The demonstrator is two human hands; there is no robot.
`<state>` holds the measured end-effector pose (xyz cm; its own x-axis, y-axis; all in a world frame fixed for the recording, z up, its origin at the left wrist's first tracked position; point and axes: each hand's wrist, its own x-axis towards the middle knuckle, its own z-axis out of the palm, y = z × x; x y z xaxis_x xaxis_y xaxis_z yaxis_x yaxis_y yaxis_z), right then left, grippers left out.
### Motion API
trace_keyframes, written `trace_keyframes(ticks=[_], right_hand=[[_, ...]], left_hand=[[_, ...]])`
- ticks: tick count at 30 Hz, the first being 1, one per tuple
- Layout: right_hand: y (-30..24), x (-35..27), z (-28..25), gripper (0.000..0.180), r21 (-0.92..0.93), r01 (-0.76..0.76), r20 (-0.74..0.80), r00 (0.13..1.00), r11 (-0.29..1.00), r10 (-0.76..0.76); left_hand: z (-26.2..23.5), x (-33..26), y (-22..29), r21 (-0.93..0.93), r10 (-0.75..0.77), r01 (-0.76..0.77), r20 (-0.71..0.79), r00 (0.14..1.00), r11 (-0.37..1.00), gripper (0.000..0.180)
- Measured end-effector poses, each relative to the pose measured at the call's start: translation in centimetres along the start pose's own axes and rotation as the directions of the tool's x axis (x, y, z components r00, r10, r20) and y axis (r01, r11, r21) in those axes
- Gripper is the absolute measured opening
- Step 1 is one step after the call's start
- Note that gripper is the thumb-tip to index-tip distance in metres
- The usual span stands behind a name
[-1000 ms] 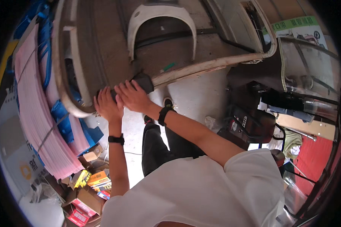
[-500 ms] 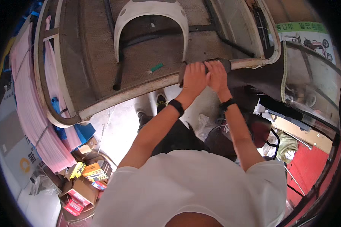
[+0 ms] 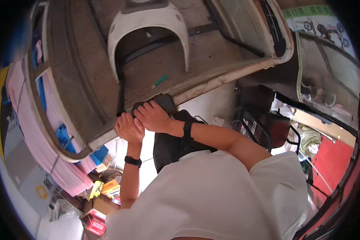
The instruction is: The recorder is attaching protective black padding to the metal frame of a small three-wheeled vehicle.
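Both my hands press a dark pad (image 3: pixel 164 102) against the cream-coloured lower edge of a big brown panel (image 3: pixel 84 80). My left hand (image 3: pixel 129 128) grips the pad's left end, a black band on that wrist. My right hand (image 3: pixel 153 116) lies over the pad just beside it, fingers curled, a black watch on the wrist. The two hands touch each other. A white curved fender-shaped cover (image 3: pixel 148 24) rests on the panel above them, and a small green piece (image 3: pixel 160 81) lies on the panel near the edge.
Pink and blue sheets (image 3: pixel 32 132) hang at the left. Cardboard boxes and coloured packets (image 3: pixel 102 196) crowd the floor at lower left. A black seat-like thing (image 3: pixel 264 124) stands at the right, beside a red mat (image 3: pixel 328 168).
My hands and the pad slid along the panel's edge: near its left end a second ago, far to the right half a second ago, now back toward the middle.
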<state>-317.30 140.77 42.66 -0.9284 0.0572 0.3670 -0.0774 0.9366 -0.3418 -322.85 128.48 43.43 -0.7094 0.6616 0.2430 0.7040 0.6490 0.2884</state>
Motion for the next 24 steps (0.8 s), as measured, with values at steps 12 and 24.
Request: trace_keyframes(ticks=[12, 24], right_hand=[[23.7, -11.4, -13.3, 0.023, -0.197, -0.105, -0.081, 0.993, 0.975, 0.091], [43.5, -21.0, -24.5, 0.025, -0.155, -0.185, -0.047, 0.983, 0.970, 0.180]], left_hand=[[8.6, 10.6, 25.2, -0.131, 0.210, -0.177, 0.311, 0.927, 0.975, 0.029], [18.2, 17.9, 47.0, -0.255, 0.331, -0.272, 0.226, 0.916, 0.928, 0.026]])
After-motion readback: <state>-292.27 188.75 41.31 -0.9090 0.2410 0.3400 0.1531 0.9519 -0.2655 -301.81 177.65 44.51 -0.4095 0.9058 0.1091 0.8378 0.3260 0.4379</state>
